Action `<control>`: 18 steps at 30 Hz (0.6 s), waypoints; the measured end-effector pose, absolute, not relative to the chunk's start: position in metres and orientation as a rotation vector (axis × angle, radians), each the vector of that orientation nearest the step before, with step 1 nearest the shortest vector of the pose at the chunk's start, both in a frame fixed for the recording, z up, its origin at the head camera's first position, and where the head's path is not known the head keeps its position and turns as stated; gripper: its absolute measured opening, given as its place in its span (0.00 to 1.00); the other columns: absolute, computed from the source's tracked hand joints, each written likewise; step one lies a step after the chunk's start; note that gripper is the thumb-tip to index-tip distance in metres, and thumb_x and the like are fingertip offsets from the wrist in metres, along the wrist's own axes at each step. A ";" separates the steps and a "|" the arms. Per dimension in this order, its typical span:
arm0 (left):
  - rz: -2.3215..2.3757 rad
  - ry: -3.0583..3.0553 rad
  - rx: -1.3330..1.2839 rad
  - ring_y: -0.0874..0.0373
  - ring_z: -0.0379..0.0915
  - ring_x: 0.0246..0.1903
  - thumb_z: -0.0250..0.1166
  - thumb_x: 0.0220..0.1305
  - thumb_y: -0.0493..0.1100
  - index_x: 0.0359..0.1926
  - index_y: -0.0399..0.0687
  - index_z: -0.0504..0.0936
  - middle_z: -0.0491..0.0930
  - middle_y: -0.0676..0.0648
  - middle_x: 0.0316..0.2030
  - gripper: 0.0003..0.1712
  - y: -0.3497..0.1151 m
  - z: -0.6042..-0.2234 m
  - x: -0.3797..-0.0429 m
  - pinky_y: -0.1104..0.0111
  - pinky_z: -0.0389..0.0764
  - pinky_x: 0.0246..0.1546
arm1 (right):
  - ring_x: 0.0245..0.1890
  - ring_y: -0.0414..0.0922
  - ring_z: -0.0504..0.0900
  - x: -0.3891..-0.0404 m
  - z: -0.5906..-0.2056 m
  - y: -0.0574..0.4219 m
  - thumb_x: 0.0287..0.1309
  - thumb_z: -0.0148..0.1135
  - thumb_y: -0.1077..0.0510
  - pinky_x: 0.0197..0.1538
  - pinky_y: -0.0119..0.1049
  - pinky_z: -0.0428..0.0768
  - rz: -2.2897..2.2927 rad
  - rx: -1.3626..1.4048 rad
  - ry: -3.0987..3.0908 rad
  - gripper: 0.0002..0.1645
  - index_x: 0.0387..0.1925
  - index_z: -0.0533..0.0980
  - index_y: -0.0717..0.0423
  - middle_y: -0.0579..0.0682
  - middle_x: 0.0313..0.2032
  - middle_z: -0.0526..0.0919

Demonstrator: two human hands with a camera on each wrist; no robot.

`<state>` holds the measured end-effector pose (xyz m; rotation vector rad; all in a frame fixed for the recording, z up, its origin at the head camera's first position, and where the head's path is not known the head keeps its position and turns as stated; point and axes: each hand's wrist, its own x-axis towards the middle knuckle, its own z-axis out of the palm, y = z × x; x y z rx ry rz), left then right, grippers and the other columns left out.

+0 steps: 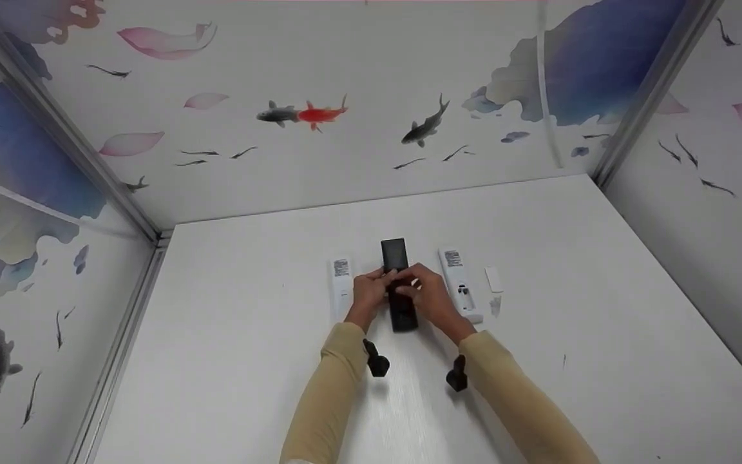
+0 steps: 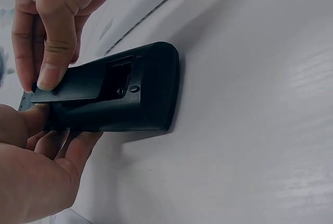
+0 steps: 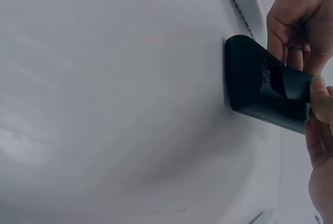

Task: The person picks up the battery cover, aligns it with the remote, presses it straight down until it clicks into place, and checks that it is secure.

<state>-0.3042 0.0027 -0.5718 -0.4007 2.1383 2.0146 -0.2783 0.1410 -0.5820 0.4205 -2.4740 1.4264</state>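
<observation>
A black remote control [image 1: 395,252] lies with its back facing up between both hands. My left hand [image 1: 370,295] grips the remote's left side, its thumb and fingers around the far part of the body [image 2: 31,156]. With thumb and fingers, my right hand [image 1: 432,298] pinches the black battery cover [image 2: 83,84]. That cover is tilted and partly off the back of the remote. Beside it the battery compartment [image 2: 120,81] shows as a dark opening with a metal spring in it. In the right wrist view the cover [image 3: 295,83] overlaps part of this opening.
A white remote [image 1: 341,283] lies to the left of the hands. Another white remote [image 1: 458,283] is on the right, its battery compartment uncovered. Beyond it are a small white cover [image 1: 493,280] and a small grey piece [image 1: 495,306]. Printed walls [image 1: 371,154] border the white table [image 1: 229,335].
</observation>
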 end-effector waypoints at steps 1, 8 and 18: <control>2.012 2.142 -0.402 0.57 0.83 0.39 0.67 0.67 0.43 0.60 0.36 0.79 0.83 0.34 0.53 0.24 0.003 -0.572 -0.304 0.69 0.83 0.36 | 0.41 0.50 0.83 -0.278 -0.582 0.141 0.54 0.70 0.67 0.43 0.38 0.80 1.427 0.416 -2.475 0.12 0.42 0.82 0.58 0.53 0.40 0.85; 2.011 2.116 -0.425 0.56 0.81 0.45 0.66 0.68 0.43 0.62 0.36 0.77 0.82 0.36 0.57 0.25 0.002 -0.573 -0.304 0.66 0.84 0.43 | 0.41 0.49 0.81 -0.277 -0.584 0.141 0.56 0.69 0.68 0.44 0.37 0.79 1.426 0.407 -2.515 0.16 0.47 0.84 0.57 0.54 0.41 0.83; 1.999 2.131 -0.399 0.56 0.81 0.43 0.67 0.68 0.44 0.63 0.36 0.77 0.83 0.35 0.55 0.26 0.001 -0.574 -0.305 0.67 0.83 0.43 | 0.41 0.48 0.80 -0.277 -0.590 0.141 0.54 0.71 0.67 0.42 0.34 0.79 1.366 0.411 -2.497 0.16 0.47 0.86 0.56 0.55 0.41 0.80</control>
